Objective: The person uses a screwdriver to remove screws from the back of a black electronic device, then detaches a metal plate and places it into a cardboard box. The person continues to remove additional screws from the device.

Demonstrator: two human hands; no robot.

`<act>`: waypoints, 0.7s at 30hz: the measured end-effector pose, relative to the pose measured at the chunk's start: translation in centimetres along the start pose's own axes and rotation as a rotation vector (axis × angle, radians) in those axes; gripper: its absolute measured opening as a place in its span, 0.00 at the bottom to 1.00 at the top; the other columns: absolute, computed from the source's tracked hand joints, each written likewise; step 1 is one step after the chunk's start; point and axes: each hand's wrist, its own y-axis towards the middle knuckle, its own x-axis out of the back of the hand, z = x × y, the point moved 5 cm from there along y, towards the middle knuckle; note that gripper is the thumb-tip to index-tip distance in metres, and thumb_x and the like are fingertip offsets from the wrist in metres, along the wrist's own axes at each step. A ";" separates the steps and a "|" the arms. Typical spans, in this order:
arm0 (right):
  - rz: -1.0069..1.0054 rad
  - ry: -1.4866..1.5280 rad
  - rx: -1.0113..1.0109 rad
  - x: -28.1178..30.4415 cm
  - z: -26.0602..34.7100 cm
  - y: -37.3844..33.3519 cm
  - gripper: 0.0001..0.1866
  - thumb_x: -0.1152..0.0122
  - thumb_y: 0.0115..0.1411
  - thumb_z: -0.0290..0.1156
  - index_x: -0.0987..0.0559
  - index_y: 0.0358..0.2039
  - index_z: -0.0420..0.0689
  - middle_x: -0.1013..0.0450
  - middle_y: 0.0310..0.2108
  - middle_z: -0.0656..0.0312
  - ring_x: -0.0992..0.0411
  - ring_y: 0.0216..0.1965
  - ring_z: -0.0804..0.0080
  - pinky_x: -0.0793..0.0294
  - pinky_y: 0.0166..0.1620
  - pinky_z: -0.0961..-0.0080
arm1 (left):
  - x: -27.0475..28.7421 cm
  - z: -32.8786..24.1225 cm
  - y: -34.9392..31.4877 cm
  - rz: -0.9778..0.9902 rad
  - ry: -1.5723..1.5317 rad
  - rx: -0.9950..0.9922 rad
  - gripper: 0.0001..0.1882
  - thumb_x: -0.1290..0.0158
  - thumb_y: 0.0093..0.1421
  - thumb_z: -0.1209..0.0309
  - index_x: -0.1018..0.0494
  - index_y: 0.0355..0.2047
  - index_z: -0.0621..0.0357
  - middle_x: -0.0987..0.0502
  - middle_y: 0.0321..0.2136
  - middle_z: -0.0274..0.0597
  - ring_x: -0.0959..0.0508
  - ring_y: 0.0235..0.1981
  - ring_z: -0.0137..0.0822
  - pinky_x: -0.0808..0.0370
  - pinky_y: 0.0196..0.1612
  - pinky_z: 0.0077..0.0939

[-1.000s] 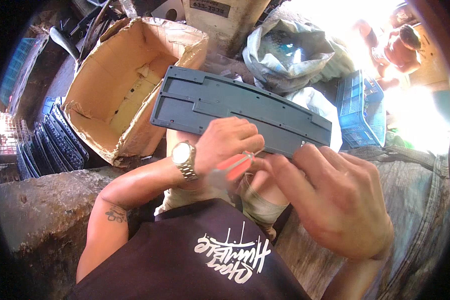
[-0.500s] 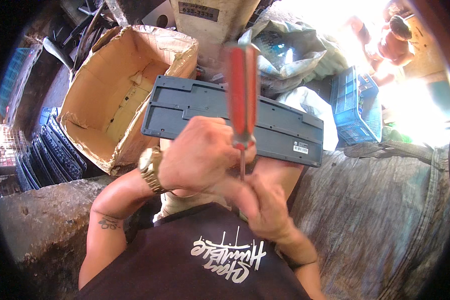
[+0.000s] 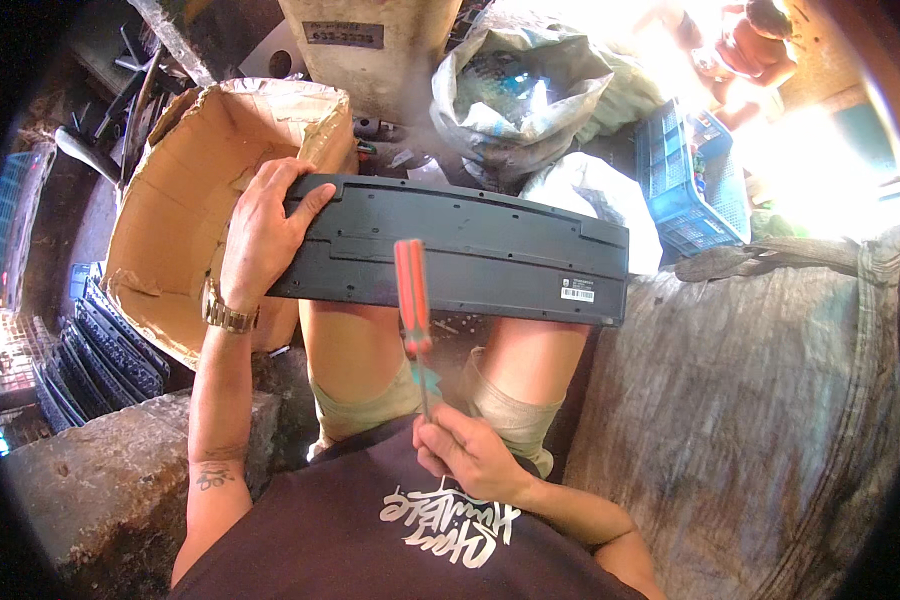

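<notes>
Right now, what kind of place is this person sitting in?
Probably an outdoor scrap-sorting yard for old electronics. A dark upturned keyboard lies across the knees, more keyboards are stacked by a torn cardboard box, and a sack of scrap stands behind.

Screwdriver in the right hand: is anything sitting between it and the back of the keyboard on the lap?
Nothing visible does. The right hand holds the screwdriver by its metal shaft, red handle pointing up and overlapping the near edge of the upturned dark keyboard. The left hand grips the keyboard's left end, clear of the tool.
</notes>
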 end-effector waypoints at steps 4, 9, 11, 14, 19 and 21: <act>-0.020 0.031 -0.247 0.7 -1.4 0.7 0.13 0.51 0.81 0.38 0.26 0.43 0.41 0.30 0.23 0.67 0.33 0.24 0.80 0.32 0.30 0.77 | 0.0 0.0 -0.2 -0.026 -0.084 -0.025 0.20 0.38 0.69 0.57 0.21 0.51 0.61 0.19 0.50 0.49 0.18 0.51 0.52 0.23 0.56 0.40; 0.053 -0.145 0.261 0.2 3.2 0.4 0.13 0.50 0.80 0.38 0.27 0.49 0.41 0.26 0.27 0.64 0.29 0.25 0.75 0.27 0.32 0.74 | 0.1 -0.4 -0.5 -0.084 -0.170 0.013 0.18 0.36 0.68 0.60 0.21 0.50 0.61 0.19 0.48 0.48 0.18 0.50 0.48 0.24 0.56 0.38; -0.084 -0.129 0.445 0.5 5.3 0.3 0.13 0.49 0.80 0.37 0.28 0.52 0.41 0.25 0.28 0.60 0.26 0.26 0.71 0.24 0.33 0.71 | 0.1 -0.7 -1.3 -0.080 -0.195 0.061 0.17 0.35 0.67 0.62 0.20 0.49 0.61 0.19 0.48 0.48 0.18 0.50 0.47 0.24 0.55 0.38; -0.396 0.207 0.575 2.2 7.1 0.3 0.12 0.45 0.78 0.33 0.30 0.55 0.41 0.23 0.29 0.54 0.21 0.29 0.65 0.17 0.37 0.65 | 0.1 -1.7 -3.2 -0.094 -0.206 0.124 0.17 0.34 0.65 0.62 0.19 0.48 0.60 0.21 0.46 0.49 0.20 0.49 0.51 0.25 0.55 0.42; -0.442 0.321 0.631 5.5 9.3 -0.3 0.17 0.46 0.77 0.26 0.34 0.62 0.40 0.23 0.29 0.49 0.20 0.29 0.59 0.14 0.34 0.61 | -0.4 -3.2 -5.9 -0.079 -0.223 0.185 0.17 0.33 0.64 0.61 0.19 0.46 0.60 0.21 0.44 0.49 0.21 0.49 0.51 0.26 0.55 0.42; -0.465 0.211 0.600 6.0 9.9 -0.5 0.27 0.41 0.74 0.26 0.38 0.69 0.41 0.23 0.30 0.49 0.21 0.29 0.59 0.15 0.35 0.60 | -0.8 -3.5 -6.6 -0.044 -0.190 0.196 0.17 0.33 0.64 0.59 0.19 0.44 0.59 0.22 0.42 0.48 0.22 0.49 0.51 0.26 0.54 0.42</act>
